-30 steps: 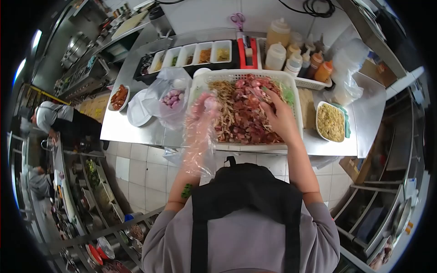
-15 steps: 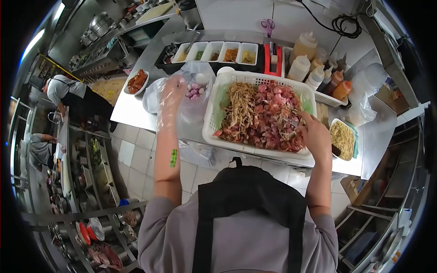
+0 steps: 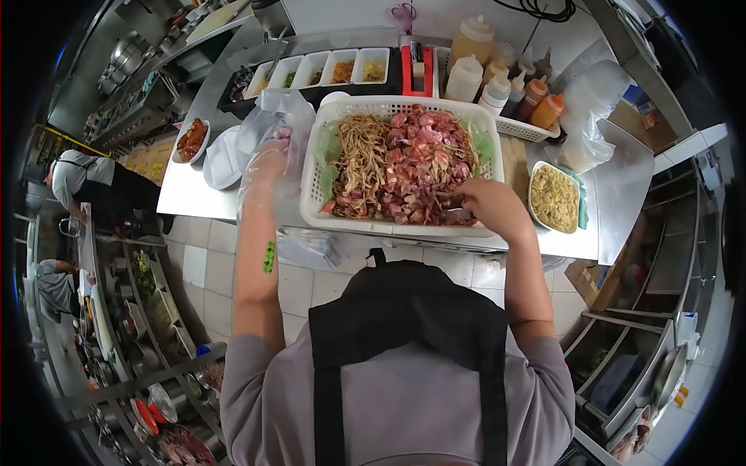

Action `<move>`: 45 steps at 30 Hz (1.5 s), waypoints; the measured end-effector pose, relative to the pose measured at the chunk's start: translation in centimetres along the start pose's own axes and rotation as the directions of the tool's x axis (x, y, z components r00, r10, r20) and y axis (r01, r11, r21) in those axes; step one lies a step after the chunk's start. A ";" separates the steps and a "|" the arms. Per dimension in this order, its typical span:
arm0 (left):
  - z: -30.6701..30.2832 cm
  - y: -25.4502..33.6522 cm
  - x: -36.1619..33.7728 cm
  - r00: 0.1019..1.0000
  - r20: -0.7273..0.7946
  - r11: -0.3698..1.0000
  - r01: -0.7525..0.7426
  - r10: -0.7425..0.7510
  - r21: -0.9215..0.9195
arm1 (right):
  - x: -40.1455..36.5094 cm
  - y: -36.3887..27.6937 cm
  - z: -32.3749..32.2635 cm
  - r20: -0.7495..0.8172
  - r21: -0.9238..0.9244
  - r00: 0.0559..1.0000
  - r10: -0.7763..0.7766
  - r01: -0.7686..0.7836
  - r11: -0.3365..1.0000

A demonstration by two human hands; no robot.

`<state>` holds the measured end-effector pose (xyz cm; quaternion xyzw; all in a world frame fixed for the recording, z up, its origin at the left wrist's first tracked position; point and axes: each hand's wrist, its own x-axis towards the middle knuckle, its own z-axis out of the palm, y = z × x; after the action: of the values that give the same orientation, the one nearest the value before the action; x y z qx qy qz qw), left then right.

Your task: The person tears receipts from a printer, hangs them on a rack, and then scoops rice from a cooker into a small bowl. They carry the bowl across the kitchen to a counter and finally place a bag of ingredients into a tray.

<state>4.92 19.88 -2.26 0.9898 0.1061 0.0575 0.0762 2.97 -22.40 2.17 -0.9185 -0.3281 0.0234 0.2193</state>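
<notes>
A clear plastic bag (image 3: 298, 147) with a few peeled shallots (image 3: 281, 133) lies on the steel counter. My left hand (image 3: 268, 161) reaches into it beside the shallots; thin plastic covers the hand and wrist, so its fingers do not show clearly. To the right stands a white perforated basket (image 3: 313, 198) holding dried stalks (image 3: 361, 147) on its left and a heap of reddish-purple shallots with loose skins (image 3: 416, 167) on its right. My right hand (image 3: 493, 203) is over the basket's front right corner, fingers curled down among the shallots. What they hold is hidden.
Behind the basket are a black rack of white condiment tubs (image 3: 311, 71), a red holder (image 3: 417, 71) and squeeze bottles (image 3: 464, 78). A tray of chopped pale food (image 3: 554, 198) sits right, a bowl of brown food (image 3: 191, 142) left. Another person (image 3: 85, 175) works at the far left.
The view has shifted, so the counter appears farther left and higher. My left hand has come closer to the shallots in the bag. My right hand has moved inward and nearer the basket's front edge.
</notes>
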 end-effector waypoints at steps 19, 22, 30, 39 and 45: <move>-6.6 5.3 -13.6 0.857 -0.343 0.898 0.262 -0.385 -0.354 | 2.3 1.9 -3.8 0.002 0.341 0.996 -0.092 0.086 0.936; -7.5 6.0 -16.0 0.818 -0.261 0.796 0.337 -0.512 -0.503 | 2.3 0.7 -5.4 -0.032 0.290 0.997 0.070 -0.057 0.955; -5.3 -2.4 -17.8 0.785 0.042 0.063 0.102 -0.618 -0.993 | 4.0 -1.0 -5.1 0.169 0.293 0.976 -0.137 0.083 0.952; -3.8 -9.6 -11.3 0.887 -0.243 -0.799 -0.460 -0.393 -0.388 | 12.4 -21.7 7.6 0.142 0.691 0.855 -0.498 0.275 0.669; -5.6 -11.8 -9.7 0.920 -0.161 -0.848 -0.392 -0.358 -0.356 | 18.5 -29.4 19.3 0.358 0.682 0.856 -0.372 0.032 0.730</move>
<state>-7.56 29.90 0.41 0.1130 -0.0636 0.3099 0.9419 -3.59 16.69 -1.07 -0.7053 -0.4432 0.3346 0.4407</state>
